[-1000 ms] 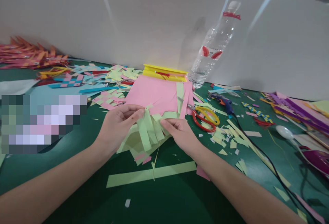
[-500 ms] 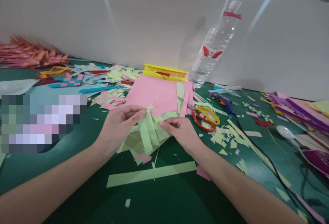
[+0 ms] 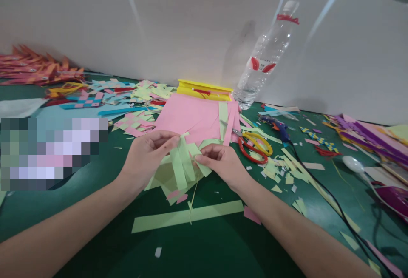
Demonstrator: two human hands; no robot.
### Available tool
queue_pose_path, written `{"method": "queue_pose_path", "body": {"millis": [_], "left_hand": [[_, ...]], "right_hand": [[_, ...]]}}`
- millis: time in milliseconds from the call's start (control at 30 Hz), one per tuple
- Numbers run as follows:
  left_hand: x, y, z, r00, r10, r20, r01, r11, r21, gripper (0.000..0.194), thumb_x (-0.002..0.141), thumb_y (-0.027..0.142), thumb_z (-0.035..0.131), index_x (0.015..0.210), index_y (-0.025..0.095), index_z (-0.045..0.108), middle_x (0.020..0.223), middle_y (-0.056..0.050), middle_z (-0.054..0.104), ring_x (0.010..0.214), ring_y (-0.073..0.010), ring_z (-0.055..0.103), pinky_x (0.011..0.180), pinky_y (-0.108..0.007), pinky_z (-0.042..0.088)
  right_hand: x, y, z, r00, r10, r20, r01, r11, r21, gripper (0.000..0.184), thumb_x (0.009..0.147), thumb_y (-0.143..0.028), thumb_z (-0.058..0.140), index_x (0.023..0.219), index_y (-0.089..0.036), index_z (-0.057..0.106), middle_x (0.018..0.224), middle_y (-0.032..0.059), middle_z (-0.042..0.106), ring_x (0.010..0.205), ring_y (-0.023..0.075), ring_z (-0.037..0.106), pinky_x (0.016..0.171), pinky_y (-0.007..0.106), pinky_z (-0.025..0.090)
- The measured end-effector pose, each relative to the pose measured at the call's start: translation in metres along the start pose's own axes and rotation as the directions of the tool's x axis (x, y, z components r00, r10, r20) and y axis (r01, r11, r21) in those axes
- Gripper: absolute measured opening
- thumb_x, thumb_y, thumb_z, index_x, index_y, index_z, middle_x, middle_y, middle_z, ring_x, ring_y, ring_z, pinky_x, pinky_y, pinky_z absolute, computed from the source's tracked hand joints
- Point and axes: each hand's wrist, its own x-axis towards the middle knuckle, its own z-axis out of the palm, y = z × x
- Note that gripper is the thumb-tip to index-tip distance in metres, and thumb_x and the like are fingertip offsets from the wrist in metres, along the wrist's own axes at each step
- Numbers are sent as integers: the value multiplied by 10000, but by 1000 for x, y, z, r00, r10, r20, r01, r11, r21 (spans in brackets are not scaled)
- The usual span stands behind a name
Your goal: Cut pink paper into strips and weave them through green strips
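Pale green paper strips, crossing one another, are held up between my two hands. My left hand pinches their upper left end between thumb and fingers. On the other side my right hand is closed on a strip at the right edge of the bunch; its fingertips are partly hidden behind the thumb. Below lie more green paper pieces and small pink scraps. A single long green strip rests flat on the table nearer to me, a thin cord across it. Behind my hands is a pink paper sheet.
Red and yellow handled scissors lie right of the pink sheet, close to a blue glue gun with a black cable. A plastic bottle stands by the wall. Woven paper pieces lie left; a white spoon is at right.
My right hand has shifted slightly left along the strips, and the strip at its fingers now slants more. A small pink bit shows beside its fingertips. My left hand stays nearly still.
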Motion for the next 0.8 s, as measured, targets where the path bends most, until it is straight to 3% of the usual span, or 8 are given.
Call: {"method": "queue_pose_path", "body": {"millis": [267,733,800], "left_hand": [[2,-2,2,994,-101,33,105,981,-161,212,708,378,743,801,191,710,794,-15,694,717,-146,620,637,-217,529],[2,-4,1,991,-122,48,128,976,-178,242,703,393,748,814,182,706,791,-20,682,700,-144,618,625,-228,520],[1,-2,2,989,-134,65,144,971,-192,235,707,386,748,814,181,707,780,-20,678,679,-137,613,598,-216,511]], "right_hand": [[0,0,0,999,-46,-11,45,995,-89,241,628,-374,786,693,-179,660,680,-16,637,608,102,540,608,258,443],[-4,-3,0,994,-74,81,89,974,-208,250,667,-386,758,674,-173,628,656,-24,594,549,87,493,524,235,413],[-4,-4,0,994,-61,85,77,976,-205,261,665,-396,762,724,-171,642,697,-10,623,587,101,536,553,243,440]]}}
